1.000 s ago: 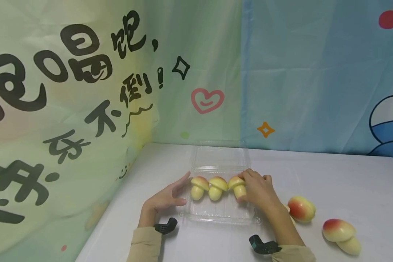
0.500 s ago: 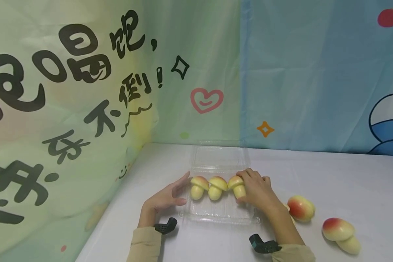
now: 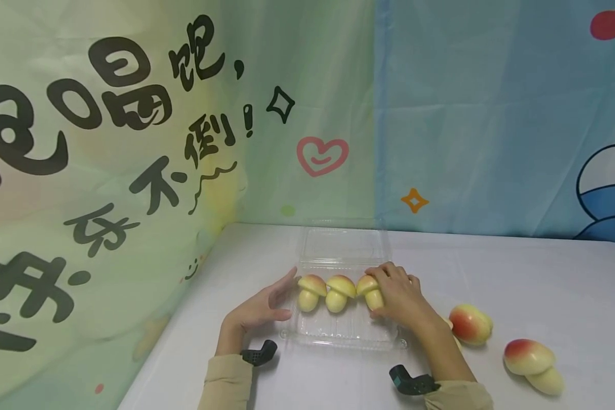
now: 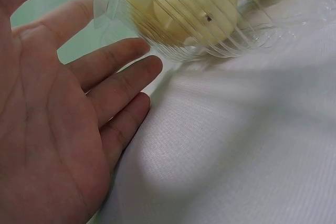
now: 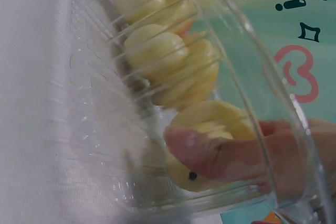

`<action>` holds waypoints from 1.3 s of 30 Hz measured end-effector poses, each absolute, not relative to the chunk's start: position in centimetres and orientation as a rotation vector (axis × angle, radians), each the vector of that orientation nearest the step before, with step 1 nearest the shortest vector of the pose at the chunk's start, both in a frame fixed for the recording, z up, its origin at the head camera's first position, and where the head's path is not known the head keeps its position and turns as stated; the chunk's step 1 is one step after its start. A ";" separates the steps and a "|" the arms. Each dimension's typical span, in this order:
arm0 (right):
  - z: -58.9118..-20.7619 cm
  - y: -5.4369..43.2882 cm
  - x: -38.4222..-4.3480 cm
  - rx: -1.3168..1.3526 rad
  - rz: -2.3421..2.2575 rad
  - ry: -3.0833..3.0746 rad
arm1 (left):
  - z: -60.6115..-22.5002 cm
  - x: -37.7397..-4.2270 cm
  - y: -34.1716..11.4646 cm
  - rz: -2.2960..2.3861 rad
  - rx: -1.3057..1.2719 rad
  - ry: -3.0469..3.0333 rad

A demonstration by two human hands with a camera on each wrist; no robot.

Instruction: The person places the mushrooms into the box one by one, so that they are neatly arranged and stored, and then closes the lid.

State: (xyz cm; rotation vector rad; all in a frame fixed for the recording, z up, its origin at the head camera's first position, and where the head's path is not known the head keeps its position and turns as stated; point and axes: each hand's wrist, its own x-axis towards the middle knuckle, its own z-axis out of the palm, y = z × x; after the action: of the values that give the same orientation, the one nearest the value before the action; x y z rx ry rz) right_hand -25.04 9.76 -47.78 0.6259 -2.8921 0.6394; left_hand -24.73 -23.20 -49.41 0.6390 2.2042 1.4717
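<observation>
Three yellow toy mushrooms with reddish cap tops stand in a row inside a clear plastic clamshell box [image 3: 343, 336]. The left mushroom [image 3: 309, 299] and the middle mushroom [image 3: 337, 302] stand free of any hand. My right hand [image 3: 402, 293] grips the right mushroom [image 3: 370, 289]; in the right wrist view its thumb [image 5: 210, 150] lies across the stem, inside the box wall. My left hand [image 3: 258, 307] is spread at the box's left side, fingers straight. In the left wrist view its palm [image 4: 47, 114] holds nothing, with the fingertips close to the ribbed wall.
The box's lid [image 3: 344, 245] lies folded back toward the curtain. A red and yellow mushroom [image 3: 470, 324] and another mushroom [image 3: 533, 364] lie on the white table [image 3: 492, 273] at right. Something pale is partly hidden behind my right forearm. Printed curtains [image 3: 441, 114] border the table.
My right hand has shifted very slightly left with the right mushroom. The left hand and the other mushrooms keep their places; the head view has drifted a little.
</observation>
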 end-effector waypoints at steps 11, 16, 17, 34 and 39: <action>-47.8 9.8 -25.0 0.666 0.658 -2.880 | -51.2 -25.4 -23.7 1.486 0.639 2.223; -47.9 9.8 -25.1 0.673 0.669 -2.872 | -51.3 -25.5 -23.6 1.474 0.625 2.234; -47.9 9.9 -25.1 0.674 0.669 -2.872 | -51.2 -25.5 -23.6 1.472 0.623 2.232; -45.0 12.6 -24.7 0.596 0.956 -2.854 | -48.3 -23.9 -22.7 1.450 0.650 2.209; -42.3 15.0 -23.9 0.506 1.002 -2.821 | -48.2 -24.1 -22.8 1.444 0.657 2.236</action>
State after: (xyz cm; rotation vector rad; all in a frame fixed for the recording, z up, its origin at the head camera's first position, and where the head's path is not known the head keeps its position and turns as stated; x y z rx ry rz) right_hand -23.92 14.95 -42.31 0.5064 -2.8209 1.0023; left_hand -24.10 -22.77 -48.19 0.6575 2.2360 1.4437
